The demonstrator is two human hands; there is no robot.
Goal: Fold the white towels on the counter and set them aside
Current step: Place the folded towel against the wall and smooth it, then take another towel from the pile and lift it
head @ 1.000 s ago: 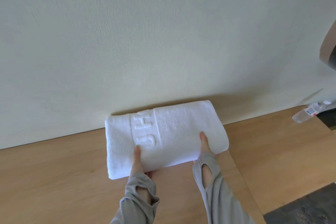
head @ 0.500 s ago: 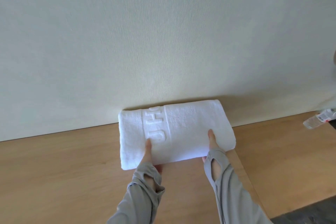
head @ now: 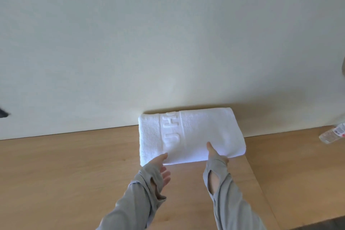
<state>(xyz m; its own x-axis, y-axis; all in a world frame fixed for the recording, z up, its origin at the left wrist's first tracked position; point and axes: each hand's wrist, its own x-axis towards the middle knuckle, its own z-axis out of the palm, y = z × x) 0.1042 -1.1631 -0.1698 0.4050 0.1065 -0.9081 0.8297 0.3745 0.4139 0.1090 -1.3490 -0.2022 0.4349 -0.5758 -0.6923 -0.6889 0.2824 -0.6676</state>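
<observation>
**Finishing the set-down**

Head view: folded towel (head: pixel 192 136) lies on counter (head: pixel 74 164), back edge vs wall (head: pixel 168 43). R hand (head: pixel 214 157) pinches near edge, thumb on top. L hand (head: pixel 160 170) slack, holding nothing. Tip: square edges, press flat, let go w/o dragging layers.

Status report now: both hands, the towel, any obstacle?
Right hand pinches folded white towel, flat on counter by wall. Left hand open at its near edge. Bottle far right, apart.

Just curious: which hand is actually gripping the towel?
The right hand: its thumb lies on the white towel, pinching its near edge. The left hand is open.
</observation>
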